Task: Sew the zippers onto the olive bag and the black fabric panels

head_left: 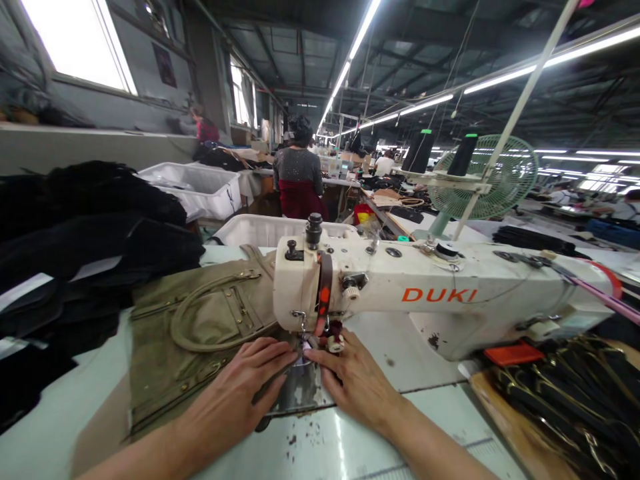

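My left hand (235,383) lies with its fingers stretched out on the edge of an olive canvas bag (155,340), fingertips just left of the needle area. The bag is spread flat left of the white sewing machine (373,270); a curved handle, zips and metal fittings show on it. My right hand (365,383) reaches in from the right, index finger extended to the presser foot (303,340) and thumb apart below it. Its other fingers are partly hidden behind small machine parts. The cloth under the foot is mostly covered by my fingertips.
Dark fabric pieces (100,220) are heaped at the left. Black straps with metal hooks (565,400) lie at the right on a brown board. Behind the machine stand a white bin (245,230), thread cones (419,152) and a green fan (505,177). A person (300,170) sits further back.
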Available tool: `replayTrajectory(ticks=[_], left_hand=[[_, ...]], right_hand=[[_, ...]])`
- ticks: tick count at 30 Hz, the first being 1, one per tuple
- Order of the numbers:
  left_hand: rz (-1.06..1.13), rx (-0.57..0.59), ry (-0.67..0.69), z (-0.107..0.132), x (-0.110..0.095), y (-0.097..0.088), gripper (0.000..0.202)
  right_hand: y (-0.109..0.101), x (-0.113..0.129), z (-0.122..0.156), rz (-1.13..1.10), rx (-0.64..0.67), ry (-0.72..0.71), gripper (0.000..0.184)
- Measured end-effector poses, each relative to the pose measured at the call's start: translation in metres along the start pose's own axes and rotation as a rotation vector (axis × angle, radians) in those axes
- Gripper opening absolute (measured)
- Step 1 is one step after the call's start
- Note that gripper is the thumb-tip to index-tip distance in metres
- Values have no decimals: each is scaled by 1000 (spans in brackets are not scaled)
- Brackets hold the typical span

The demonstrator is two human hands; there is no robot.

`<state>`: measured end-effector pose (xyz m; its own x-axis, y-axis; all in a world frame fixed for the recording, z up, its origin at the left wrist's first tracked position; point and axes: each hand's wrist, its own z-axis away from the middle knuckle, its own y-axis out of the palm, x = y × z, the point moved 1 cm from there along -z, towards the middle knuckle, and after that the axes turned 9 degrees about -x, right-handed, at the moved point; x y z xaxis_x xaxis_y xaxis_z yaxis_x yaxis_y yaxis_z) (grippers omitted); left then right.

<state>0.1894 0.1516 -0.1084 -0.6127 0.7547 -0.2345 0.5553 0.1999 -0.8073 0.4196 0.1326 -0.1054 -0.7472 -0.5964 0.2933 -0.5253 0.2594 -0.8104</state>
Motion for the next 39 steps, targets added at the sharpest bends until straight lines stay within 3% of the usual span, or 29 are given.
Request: replayTrajectory(ticks=[10,22,33,39], left_hand=[[61,18,61,-9,6,-2,37],[166,126,143,-24,27,-9,39],[154,101,162,-27,34,-2,34],[74,157,160,-29,35,1,33]], right_hand=[[2,-1,2,6,-37,-19,49],[-4,4,1,4,-36,20,29],[1,-7,-3,-12,-95,20,20],[0,-12,-4,53,-14,-18,22]])
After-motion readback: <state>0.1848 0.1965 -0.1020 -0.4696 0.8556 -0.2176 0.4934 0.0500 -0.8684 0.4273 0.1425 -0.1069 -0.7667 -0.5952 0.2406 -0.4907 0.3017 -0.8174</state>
